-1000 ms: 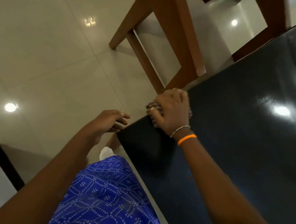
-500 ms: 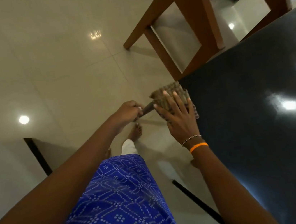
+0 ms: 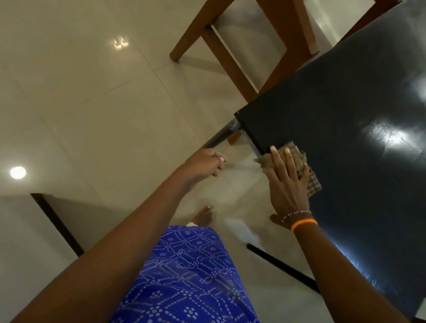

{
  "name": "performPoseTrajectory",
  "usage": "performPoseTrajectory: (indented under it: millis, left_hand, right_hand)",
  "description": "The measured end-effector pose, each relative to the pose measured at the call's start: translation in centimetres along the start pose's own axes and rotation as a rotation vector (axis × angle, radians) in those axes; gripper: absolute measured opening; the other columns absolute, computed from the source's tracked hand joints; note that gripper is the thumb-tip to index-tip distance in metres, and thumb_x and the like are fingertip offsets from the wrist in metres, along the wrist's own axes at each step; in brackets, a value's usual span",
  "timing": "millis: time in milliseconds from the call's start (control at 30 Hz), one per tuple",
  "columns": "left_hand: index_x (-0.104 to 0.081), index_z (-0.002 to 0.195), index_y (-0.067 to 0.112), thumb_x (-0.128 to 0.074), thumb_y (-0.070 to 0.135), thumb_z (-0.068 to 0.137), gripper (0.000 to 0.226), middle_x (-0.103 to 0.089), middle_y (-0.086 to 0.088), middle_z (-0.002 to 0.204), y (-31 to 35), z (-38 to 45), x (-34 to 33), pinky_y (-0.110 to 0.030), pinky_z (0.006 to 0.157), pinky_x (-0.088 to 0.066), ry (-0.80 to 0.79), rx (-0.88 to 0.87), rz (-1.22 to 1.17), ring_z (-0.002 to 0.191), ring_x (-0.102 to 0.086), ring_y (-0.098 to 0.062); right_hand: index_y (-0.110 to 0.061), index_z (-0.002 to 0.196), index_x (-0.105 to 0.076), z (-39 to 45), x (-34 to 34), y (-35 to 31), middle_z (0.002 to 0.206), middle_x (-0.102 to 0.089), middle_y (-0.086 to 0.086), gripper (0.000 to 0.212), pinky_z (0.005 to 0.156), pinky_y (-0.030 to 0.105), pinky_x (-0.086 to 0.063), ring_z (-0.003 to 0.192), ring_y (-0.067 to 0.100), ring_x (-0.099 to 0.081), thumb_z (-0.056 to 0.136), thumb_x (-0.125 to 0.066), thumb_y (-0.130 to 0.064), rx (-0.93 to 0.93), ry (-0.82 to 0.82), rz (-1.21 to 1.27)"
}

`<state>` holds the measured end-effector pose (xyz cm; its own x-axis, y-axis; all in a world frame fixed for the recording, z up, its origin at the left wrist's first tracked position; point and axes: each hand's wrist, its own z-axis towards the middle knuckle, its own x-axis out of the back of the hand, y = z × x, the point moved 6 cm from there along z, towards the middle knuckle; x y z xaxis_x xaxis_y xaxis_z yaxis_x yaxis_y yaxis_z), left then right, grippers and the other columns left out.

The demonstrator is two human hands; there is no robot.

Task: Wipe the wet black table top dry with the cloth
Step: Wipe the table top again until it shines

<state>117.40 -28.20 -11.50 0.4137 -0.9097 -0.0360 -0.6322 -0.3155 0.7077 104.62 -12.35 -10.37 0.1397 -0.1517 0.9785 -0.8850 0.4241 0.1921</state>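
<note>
Since a moment ago our view has swung so more of the black table top (image 3: pixel 356 169) shows, and our right hand (image 3: pixel 287 181) has slid the cloth (image 3: pixel 300 166) back along the near edge beside the corner. That hand lies flat, fingers spread, pressing the cloth down with one end hanging over the edge. Our left hand (image 3: pixel 206 162) hovers off the table, loosely curled; we cannot tell if it holds anything. We judge the cloth soft, light and limp, best driven under a flat palm.
</note>
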Motion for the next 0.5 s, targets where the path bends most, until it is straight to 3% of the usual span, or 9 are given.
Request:
performPoseTrajectory:
  millis: [200, 300, 367, 500]
  left_hand:
    - [-0.057, 0.119, 0.008, -0.037, 0.017, 0.098, 0.03, -0.057, -0.005, 0.103, -0.6, 0.3, 0.5, -0.02, 0.064, -0.038, 0.041, 0.05, -0.038, 0.081, -0.052, -0.013]
    - [-0.059, 0.115, 0.01, -0.037, 0.017, 0.098, 0.028, -0.058, -0.004, 0.1, -0.7, 0.7, 0.0, -0.02, 0.062, -0.038, 0.059, 0.063, -0.045, 0.074, -0.051, -0.01]
    - [-0.06, 0.112, 0.01, -0.037, 0.015, 0.098, 0.028, -0.059, -0.005, 0.098, -1.0, 0.9, -1.0, -0.021, 0.061, -0.037, 0.065, 0.075, -0.038, 0.071, -0.05, -0.01]
    - [-0.06, 0.113, 0.01, -0.036, 0.015, 0.098, 0.029, -0.058, -0.004, 0.097, -1.5, 1.0, -4.6, -0.021, 0.061, -0.037, 0.037, 0.081, 0.035, 0.071, -0.051, -0.01]
  right_hand:
    - [-0.024, 0.146, -0.015, 8.1, 1.6, -3.4, 0.156, -0.023, 0.007, 0.077, 0.104, 0.068, -0.023, 0.143, 0.028, -0.019, 0.083, -0.056, -0.006, -0.009, 0.04, 0.125]
    - [-0.019, 0.147, -0.004, 10.4, 2.2, -3.4, 0.157, -0.009, 0.018, 0.089, 0.111, 0.057, -0.023, 0.145, 0.033, -0.011, 0.082, -0.064, -0.017, -0.161, 0.107, 0.298]
    - [-0.008, 0.149, -0.005, 10.5, 2.0, -2.4, 0.156, -0.002, 0.023, 0.098, 0.116, 0.045, -0.02, 0.145, 0.034, -0.006, 0.078, -0.071, -0.024, -0.296, 0.103, 0.423]
    - [-0.002, 0.148, -0.013, 7.3, 1.1, -1.2, 0.157, -0.011, 0.017, 0.084, 0.116, 0.034, -0.01, 0.145, 0.03, -0.011, 0.084, -0.064, -0.022, -0.271, 0.054, 0.336]
